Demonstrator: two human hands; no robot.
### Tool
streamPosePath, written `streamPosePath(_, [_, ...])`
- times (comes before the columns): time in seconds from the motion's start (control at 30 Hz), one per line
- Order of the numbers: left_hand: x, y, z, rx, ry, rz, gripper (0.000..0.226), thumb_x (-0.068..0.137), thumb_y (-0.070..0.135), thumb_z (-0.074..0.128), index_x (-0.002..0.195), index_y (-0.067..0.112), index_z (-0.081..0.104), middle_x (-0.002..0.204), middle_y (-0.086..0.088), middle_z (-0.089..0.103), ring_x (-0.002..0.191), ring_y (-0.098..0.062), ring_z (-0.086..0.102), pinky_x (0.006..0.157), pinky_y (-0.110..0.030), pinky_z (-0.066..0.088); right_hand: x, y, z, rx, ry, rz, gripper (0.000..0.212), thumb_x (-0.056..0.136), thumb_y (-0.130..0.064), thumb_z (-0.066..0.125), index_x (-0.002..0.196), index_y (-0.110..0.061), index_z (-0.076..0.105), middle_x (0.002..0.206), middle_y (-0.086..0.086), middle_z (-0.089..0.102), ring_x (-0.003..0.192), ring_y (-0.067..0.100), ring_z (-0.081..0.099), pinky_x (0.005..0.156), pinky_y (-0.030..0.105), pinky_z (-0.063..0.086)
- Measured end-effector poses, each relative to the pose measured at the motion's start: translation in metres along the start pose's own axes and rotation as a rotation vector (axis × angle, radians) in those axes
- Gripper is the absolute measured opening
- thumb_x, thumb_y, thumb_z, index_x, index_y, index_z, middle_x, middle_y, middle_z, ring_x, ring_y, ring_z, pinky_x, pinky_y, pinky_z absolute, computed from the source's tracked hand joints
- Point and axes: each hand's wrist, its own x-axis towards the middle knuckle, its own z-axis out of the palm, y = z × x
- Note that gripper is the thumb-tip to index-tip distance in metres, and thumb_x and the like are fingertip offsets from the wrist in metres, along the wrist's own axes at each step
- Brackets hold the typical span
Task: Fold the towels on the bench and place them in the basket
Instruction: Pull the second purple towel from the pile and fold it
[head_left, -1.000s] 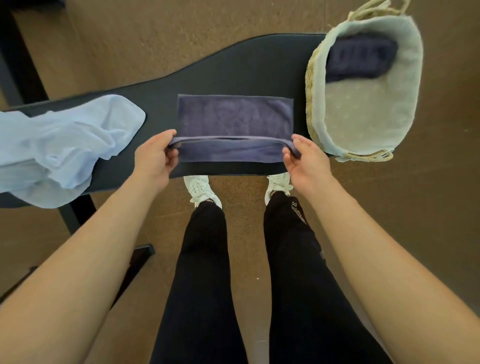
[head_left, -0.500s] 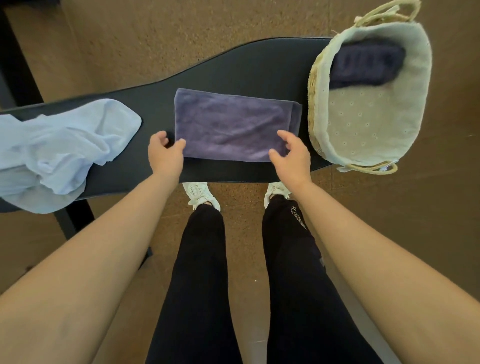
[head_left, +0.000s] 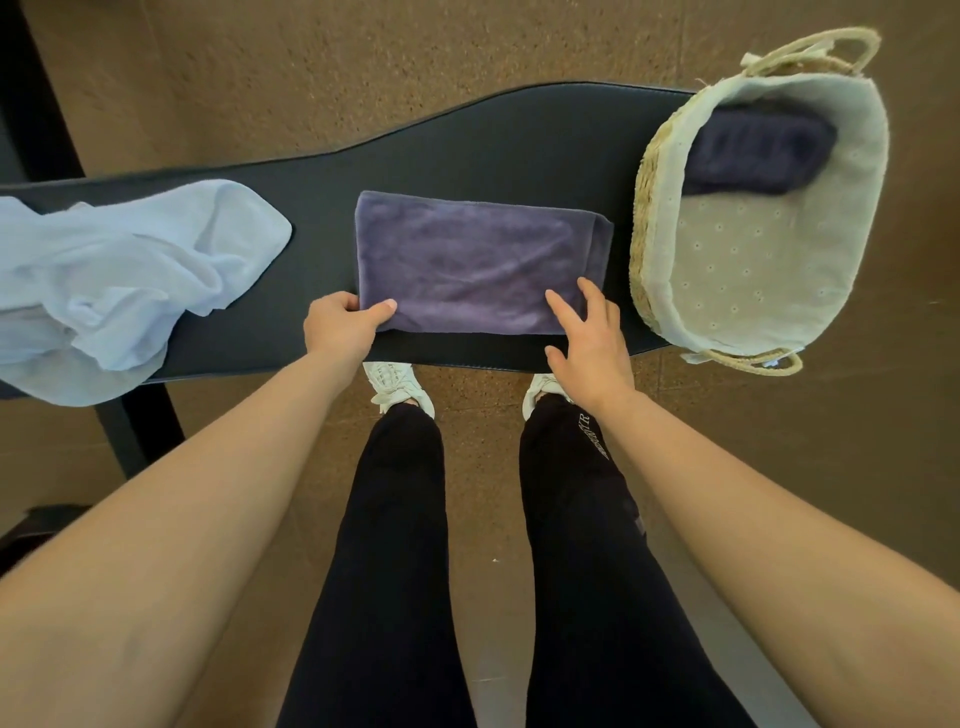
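Observation:
A purple towel (head_left: 467, 260) lies folded into a flat rectangle in the middle of the black bench (head_left: 493, 150). My left hand (head_left: 340, 327) pinches its near left corner, thumb on top. My right hand (head_left: 587, 332) rests on the near right corner with straight, spread fingers. A crumpled light blue towel (head_left: 130, 275) lies on the bench's left end and hangs over its front edge. The woven basket (head_left: 654, 208) with a pale lining stands on the right end, holding a folded dark navy towel (head_left: 758, 150) at its far side.
Brown carpet floor surrounds the bench. My legs in black trousers and white shoes (head_left: 397, 384) stand right at the bench's front edge. A black bench leg (head_left: 140, 431) goes down at the left. The basket's near handle (head_left: 748, 361) overhangs the bench edge.
The near half of the purple towel was folded over onto the far half. Both hands then came back to the near corners; the left now pinches its corner, the right lies flat.

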Motion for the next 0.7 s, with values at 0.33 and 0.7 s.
streamPosePath(0.33, [-0.037, -0.026, -0.022, -0.079, -0.143, 0.213, 0.049, 0.089, 0.028, 0.080, 0.131, 0.020, 0.056, 0.101, -0.008, 0.071, 0.089, -0.020, 0.068, 0.078, -0.030, 0.057, -0.007, -0.003, -0.004, -0.032, -0.012, -0.053, 0.062, 0.094, -0.026, 0.071, 0.150, -0.030, 0.045, 0.164, 0.004, 0.023, 0.149, 0.029, 0.022, 0.119, 0.054, 0.030])
streamPosePath(0.7, [-0.090, 0.030, 0.031, -0.072, -0.302, 0.606, 0.070, 0.092, 0.018, 0.077, 0.151, 0.025, 0.042, 0.081, 0.006, 0.054, 0.069, 0.002, 0.052, 0.068, -0.011, 0.046, -0.008, -0.081, -0.037, 1.278, -0.320, 0.130, 0.043, 0.097, -0.040, 0.065, 0.134, -0.019, 0.061, 0.123, 0.004, 0.070, 0.114, 0.020, 0.069, 0.097, 0.043, 0.058])
